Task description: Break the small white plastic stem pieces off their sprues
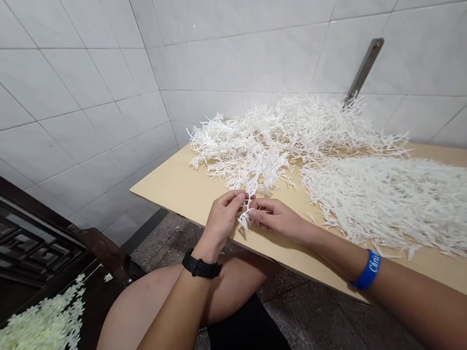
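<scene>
Between my two hands, over the near edge of the table, is a small white artificial branch (245,217) with thin forked twigs. My left hand (223,217), below a black watch, pinches it from the left between thumb and fingers. From the right, my right hand (276,216) has its fingertips closed on the same piece; a blue wristband circles that wrist. Just beyond my hands lies a loose pile of white branching sprigs (280,135). To the right spreads a flatter heap of short white pieces (398,197).
The light wooden table (170,183) meets a tiled wall (253,59). A metal bar (363,71) leans up behind the pile. At lower left, pale yellow-green artificial blossoms (28,342) lie on a dark carved wooden seat (32,239). My knee is close under the table edge.
</scene>
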`<move>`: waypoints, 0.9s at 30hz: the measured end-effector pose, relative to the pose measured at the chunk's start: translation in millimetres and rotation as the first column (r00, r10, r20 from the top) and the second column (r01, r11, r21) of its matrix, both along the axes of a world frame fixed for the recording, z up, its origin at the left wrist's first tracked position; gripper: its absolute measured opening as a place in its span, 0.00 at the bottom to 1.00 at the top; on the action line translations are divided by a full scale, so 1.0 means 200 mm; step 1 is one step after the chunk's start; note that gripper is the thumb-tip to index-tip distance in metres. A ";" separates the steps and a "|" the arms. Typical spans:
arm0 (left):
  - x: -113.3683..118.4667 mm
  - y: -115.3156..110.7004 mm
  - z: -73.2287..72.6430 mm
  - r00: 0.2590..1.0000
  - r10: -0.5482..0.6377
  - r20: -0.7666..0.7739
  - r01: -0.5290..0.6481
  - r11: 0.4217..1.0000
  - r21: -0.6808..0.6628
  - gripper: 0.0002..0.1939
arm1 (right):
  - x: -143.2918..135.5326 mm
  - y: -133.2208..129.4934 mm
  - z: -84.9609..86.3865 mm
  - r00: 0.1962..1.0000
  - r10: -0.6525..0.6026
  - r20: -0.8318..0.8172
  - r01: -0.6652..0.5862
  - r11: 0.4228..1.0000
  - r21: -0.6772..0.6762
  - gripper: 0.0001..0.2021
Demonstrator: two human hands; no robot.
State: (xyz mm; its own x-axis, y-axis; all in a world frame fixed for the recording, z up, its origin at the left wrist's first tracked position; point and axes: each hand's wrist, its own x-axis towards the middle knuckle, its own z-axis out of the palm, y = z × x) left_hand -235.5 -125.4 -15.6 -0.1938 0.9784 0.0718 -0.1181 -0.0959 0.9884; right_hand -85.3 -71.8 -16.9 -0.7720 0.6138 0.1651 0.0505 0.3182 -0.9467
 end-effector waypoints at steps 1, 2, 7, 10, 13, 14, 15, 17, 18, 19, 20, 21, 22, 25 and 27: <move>0.00 0.00 0.00 1.000 -0.014 -0.015 0.014 1.000 0.000 0.13 | 0.00 0.00 -0.01 1.000 -0.019 0.004 0.018 0.998 0.059 0.17; 0.00 0.00 0.01 0.997 -0.042 -0.059 0.042 0.999 -0.001 0.14 | 0.00 0.00 -0.02 0.999 -0.039 -0.001 0.039 0.993 0.114 0.15; 0.00 -0.01 0.04 0.937 -0.178 -0.300 0.180 0.983 -0.023 0.16 | 0.00 0.00 -0.06 0.987 -0.160 -0.008 0.155 0.944 0.292 0.09; 0.00 0.00 0.02 0.964 -0.110 -0.243 0.114 0.993 0.003 0.16 | 0.00 0.00 -0.06 0.978 -0.202 0.054 0.168 0.914 0.369 0.11; 0.02 0.01 -0.03 0.976 0.034 -0.216 -0.036 0.999 -0.007 0.15 | -0.01 -0.01 -0.04 0.972 -0.205 0.118 0.139 0.899 0.415 0.14; 0.02 0.01 -0.04 0.974 0.082 -0.212 -0.085 0.996 -0.007 0.14 | -0.01 -0.02 -0.04 0.966 -0.219 0.137 0.141 0.891 0.432 0.14; 0.03 0.02 -0.05 0.971 0.127 -0.203 -0.130 0.992 -0.001 0.14 | -0.02 -0.02 -0.03 0.959 -0.238 0.154 0.146 0.879 0.454 0.15; 0.04 0.02 -0.07 0.966 0.188 -0.180 -0.188 0.982 0.016 0.13 | -0.02 -0.03 -0.01 0.946 -0.270 0.178 0.151 0.855 0.496 0.15; 0.04 0.03 -0.08 0.964 0.203 -0.171 -0.203 0.979 0.022 0.13 | -0.03 -0.03 0.00 0.943 -0.277 0.186 0.147 0.845 0.515 0.15; 0.03 0.03 -0.08 0.963 0.221 -0.152 -0.220 0.975 0.026 0.13 | -0.02 -0.04 0.01 0.939 -0.282 0.196 0.140 0.835 0.532 0.15; 0.03 0.04 -0.08 0.963 0.244 -0.116 -0.243 0.970 0.023 0.14 | -0.02 -0.04 0.01 0.935 -0.285 0.210 0.130 0.827 0.547 0.14; 0.02 0.04 -0.09 0.959 0.277 -0.065 -0.277 0.961 0.014 0.14 | -0.01 -0.05 0.01 0.930 -0.289 0.227 0.117 0.818 0.563 0.14; 0.01 0.05 -0.09 0.950 0.313 -0.013 -0.313 0.950 0.004 0.15 | 0.00 -0.05 0.02 0.923 -0.293 0.250 0.099 0.808 0.580 0.14; -0.01 0.06 -0.09 0.947 0.320 0.010 -0.320 0.947 0.000 0.16 | 0.07 -0.03 0.03 0.879 -0.332 0.342 0.043 0.770 0.637 0.13; 0.00 0.06 -0.09 0.969 0.238 -0.072 -0.237 0.971 0.032 0.16 | 0.12 0.02 0.05 0.820 -0.406 0.403 0.006 0.711 0.703 0.11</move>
